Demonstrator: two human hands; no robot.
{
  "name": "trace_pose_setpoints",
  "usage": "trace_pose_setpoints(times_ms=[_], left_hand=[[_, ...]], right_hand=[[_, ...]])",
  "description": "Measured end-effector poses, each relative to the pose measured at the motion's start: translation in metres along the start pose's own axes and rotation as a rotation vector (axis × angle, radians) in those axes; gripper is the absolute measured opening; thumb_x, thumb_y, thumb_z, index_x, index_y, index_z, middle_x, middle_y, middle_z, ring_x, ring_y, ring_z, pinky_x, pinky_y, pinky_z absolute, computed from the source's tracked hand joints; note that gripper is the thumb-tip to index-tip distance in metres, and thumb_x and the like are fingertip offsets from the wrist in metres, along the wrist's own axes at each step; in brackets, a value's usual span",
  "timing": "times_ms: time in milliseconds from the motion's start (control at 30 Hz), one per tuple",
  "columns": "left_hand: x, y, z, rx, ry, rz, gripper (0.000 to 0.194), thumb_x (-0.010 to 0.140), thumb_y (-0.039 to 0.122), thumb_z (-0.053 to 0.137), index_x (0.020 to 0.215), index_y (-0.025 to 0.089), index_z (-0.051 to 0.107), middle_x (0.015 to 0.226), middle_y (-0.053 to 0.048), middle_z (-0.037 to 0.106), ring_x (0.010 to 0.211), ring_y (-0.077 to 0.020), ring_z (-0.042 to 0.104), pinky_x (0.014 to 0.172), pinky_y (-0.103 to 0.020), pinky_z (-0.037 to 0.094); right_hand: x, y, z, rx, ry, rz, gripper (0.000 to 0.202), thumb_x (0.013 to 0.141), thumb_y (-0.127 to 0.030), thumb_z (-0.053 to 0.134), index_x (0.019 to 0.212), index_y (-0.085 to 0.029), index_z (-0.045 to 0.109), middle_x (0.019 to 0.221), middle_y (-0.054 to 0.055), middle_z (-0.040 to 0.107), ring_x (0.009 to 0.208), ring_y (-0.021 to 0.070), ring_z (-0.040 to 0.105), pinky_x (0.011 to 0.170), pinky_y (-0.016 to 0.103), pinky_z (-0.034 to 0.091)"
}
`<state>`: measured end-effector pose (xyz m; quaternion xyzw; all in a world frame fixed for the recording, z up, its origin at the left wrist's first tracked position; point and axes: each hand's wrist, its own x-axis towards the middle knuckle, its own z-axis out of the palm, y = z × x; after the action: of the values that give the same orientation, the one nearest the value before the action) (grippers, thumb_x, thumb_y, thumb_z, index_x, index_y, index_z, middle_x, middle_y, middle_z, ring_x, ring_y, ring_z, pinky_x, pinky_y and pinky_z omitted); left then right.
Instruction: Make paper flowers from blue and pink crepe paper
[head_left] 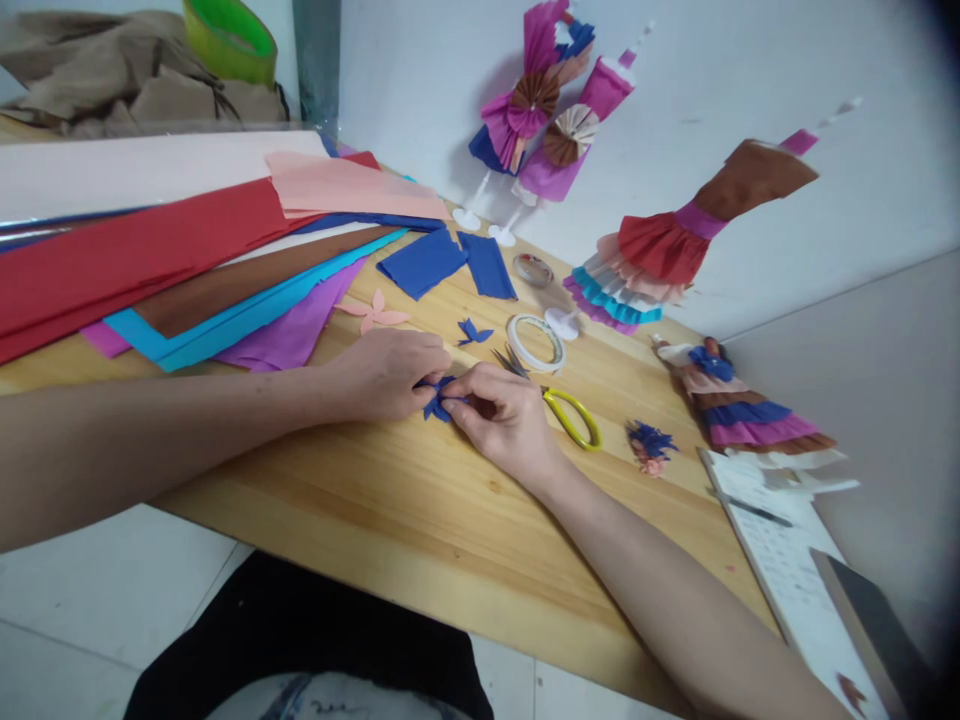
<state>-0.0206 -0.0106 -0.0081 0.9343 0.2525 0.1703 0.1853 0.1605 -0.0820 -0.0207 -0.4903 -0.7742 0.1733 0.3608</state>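
A small blue paper piece (438, 408) with pointed petals is pinched between my two hands, low over the wooden table (360, 500). My left hand (390, 375) has its fingers closed at the piece's left side. From the right, my right hand (504, 412) grips it between thumb and forefinger. Just beyond lies another blue petal cutout (475, 332), and a pink petal cutout (374, 313) is behind my left hand. Yellow-handled scissors (574, 418) lie beside my right hand, their blades partly behind its knuckles.
Stacked coloured paper (202, 240) covers the back left. Blue sheets (424, 264), a white tape roll (536, 343) and dressed stands (664, 250) are behind my hands. Blue and pink flowers (651, 445), a doll (750, 410) and a notebook (780, 550) lie right.
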Motion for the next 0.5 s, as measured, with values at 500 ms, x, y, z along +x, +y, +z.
trace_pose_setpoints(times_ms=[500], left_hand=[[-0.0023, -0.0054, -0.0024, 0.131, -0.022, 0.064, 0.017, 0.085, 0.017, 0.050, 0.070, 0.017, 0.057, 0.077, -0.002, 0.059, 0.077, -0.0157, 0.052, 0.076, -0.028, 0.038]], right_hand=[[-0.0071, 0.0028, 0.0014, -0.302, -0.010, -0.237, 0.018, 0.092, -0.020, 0.055, 0.093, -0.015, 0.072, 0.082, 0.009, 0.068, 0.072, 0.0178, 0.066, 0.064, 0.029, 0.056]])
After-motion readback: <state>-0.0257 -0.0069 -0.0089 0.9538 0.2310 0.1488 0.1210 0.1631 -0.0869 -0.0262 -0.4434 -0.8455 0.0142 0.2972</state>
